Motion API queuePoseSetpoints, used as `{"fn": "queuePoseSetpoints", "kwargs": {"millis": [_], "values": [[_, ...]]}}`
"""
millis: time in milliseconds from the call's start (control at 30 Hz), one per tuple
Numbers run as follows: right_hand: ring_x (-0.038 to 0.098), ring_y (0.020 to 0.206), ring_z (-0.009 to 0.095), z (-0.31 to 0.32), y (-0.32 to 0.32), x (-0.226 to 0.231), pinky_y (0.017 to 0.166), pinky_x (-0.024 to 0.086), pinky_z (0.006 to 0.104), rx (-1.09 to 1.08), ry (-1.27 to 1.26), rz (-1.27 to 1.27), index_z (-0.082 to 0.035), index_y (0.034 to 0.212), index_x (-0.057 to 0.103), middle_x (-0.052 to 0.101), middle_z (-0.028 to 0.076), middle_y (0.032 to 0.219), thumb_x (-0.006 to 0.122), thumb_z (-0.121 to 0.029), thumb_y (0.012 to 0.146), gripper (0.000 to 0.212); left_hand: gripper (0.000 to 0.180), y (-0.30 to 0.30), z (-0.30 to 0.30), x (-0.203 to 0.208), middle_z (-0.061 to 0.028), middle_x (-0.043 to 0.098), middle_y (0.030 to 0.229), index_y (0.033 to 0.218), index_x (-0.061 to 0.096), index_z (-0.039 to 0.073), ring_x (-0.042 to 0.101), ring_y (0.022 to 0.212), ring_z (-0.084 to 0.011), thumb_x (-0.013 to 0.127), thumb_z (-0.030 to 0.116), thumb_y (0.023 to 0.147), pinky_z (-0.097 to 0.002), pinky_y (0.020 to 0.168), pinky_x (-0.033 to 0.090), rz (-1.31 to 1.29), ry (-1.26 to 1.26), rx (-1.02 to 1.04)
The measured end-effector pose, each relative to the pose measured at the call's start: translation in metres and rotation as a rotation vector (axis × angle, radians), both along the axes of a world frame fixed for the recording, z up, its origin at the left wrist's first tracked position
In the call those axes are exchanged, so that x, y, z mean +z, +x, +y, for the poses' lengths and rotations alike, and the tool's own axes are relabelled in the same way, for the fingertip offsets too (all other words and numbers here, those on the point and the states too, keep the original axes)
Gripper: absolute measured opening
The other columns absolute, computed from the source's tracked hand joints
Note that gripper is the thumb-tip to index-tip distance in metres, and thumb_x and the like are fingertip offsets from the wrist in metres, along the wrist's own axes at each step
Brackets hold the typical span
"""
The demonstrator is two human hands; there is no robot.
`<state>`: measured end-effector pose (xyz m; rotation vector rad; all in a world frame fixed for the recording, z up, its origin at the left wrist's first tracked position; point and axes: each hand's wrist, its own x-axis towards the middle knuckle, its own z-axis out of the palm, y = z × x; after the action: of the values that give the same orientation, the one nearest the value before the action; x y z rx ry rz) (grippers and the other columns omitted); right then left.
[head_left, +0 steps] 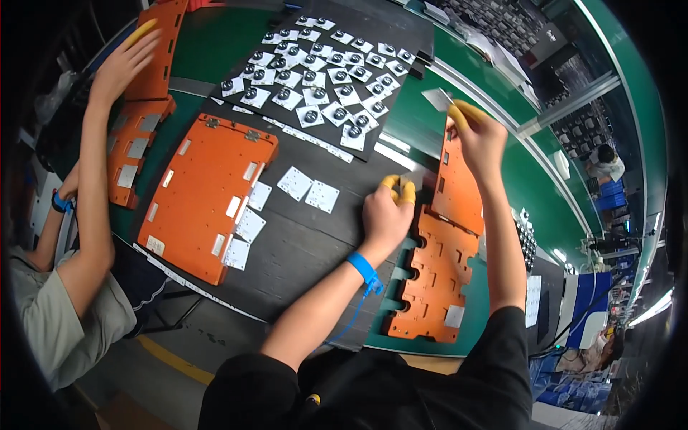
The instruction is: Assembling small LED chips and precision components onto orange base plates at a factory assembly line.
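My left hand [388, 218], with yellow finger covers and a blue strap at the wrist, is over the black mat beside an open orange fixture. Its fingertips pinch a small greyish plate [411, 177], partly hidden by the fingers. Raised further right, my right hand [479, 143] grips a thin pale square plate [435, 99] between yellow-covered thumb and finger. Below it stands the orange fixture's lid [460, 190], tilted up from the notched base [433, 269]. One square plate [454, 316] lies at the base's near end.
A closed orange fixture [204, 197] lies left, with several white square boards [321, 196] beside it. Many white boards with black round parts [314, 77] cover the mat's far end. At far left a co-worker's hand [125, 68] touches another open orange fixture [136, 147].
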<state>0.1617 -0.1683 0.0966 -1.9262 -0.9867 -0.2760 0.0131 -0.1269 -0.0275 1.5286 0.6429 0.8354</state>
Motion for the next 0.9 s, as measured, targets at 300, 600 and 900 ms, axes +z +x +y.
{"fn": "queuePoseSetpoints", "kwargs": {"millis": [300,600,900], "values": [[0.068,0.058,0.015,0.146,0.128,-0.043,0.054,0.054,0.0262,-0.216,-0.048,0.102,0.003,0.085,0.072,0.070,0.010,0.068,0.072,-0.008,0.078,0.013,0.027,0.003,-0.002,0.005,-0.0160,0.062,0.061,0.095,0.063,-0.005,0.063,0.055,-0.0295,0.066,0.020,0.087,-0.0372,0.050,0.046,0.023,-0.035,-0.028],[0.071,0.076,0.020,0.240,0.194,-0.053,0.064,0.054,0.0251,-0.255,0.153,0.523,0.009,0.097,0.067,0.070,0.014,0.089,0.064,0.001,0.081,0.018,0.031,0.002,0.005,0.003,-0.0188,0.061,0.061,0.104,0.060,-0.007,0.063,0.057,-0.0362,0.063,0.020,0.088,-0.0427,0.049,0.047,-0.010,-0.127,-0.022],[0.068,0.081,0.030,0.280,0.265,-0.079,0.070,0.060,0.0238,-0.015,0.629,1.123,0.018,0.102,0.053,0.059,0.025,0.102,0.050,0.013,0.085,0.018,0.029,0.005,0.000,-0.008,-0.0188,0.055,0.055,0.104,0.058,-0.009,0.060,0.053,-0.0378,0.062,0.015,0.088,-0.0420,0.045,0.044,0.087,0.082,0.021]]}}
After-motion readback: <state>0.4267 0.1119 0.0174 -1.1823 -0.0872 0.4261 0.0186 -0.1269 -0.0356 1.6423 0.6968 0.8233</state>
